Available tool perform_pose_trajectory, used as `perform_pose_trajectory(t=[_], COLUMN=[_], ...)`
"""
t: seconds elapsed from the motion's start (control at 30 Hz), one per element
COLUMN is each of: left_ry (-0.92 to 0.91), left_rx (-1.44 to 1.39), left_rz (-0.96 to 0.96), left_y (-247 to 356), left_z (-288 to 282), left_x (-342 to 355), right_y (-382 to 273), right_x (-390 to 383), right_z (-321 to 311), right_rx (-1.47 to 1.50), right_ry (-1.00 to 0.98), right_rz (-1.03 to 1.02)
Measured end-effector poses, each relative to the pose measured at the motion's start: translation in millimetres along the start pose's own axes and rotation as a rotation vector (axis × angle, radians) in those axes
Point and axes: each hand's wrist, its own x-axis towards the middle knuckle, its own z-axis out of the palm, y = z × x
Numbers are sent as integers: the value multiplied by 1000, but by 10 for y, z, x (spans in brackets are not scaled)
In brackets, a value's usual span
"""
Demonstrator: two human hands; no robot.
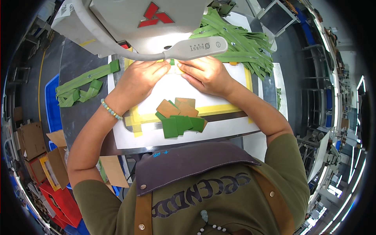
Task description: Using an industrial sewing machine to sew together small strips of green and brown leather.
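Under the head of a grey machine [109, 17], my left hand [147, 78] and my right hand [203, 76] face each other on a white board [160, 92] edged with yellow tape. Both have curled fingers pinched down beside a small green bit [171, 62]; what exactly they grip is too small to make out. A grey lamp arm [196, 49] crosses just above my fingertips. Nearer me lies a loose pile of tan patches [168, 107] and green patches [170, 128].
Green zipper strips lie bundled at back right [243, 47] and in a smaller group on the left [82, 84] of the dark table [74, 121]. Cardboard boxes [31, 141], a red crate [58, 207] and a blue bin [51, 102] stand at left. A screen [276, 19] is at back right.
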Motion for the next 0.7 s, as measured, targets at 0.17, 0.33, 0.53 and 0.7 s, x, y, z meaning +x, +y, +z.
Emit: perform_pose_trajectory(t=[0.17, 0.33, 0.53, 0.7], left_ry=[-12, -41, -69, -80], left_rx=[7, -1, 25, 46], left_rz=[-6, -35, -50, -73], left_y=[-12, 6, 15, 30], left_z=[-8, -25, -20, -18], left_x=[-21, -28, -20, -70], right_y=[-6, 7, -5, -61], right_x=[18, 12, 9, 52], right_z=[16, 23, 25, -8], right_rx=[-19, -16, -17, -17], right_ry=[7, 13, 15, 11], right_rz=[-12, -28, -17, -22])
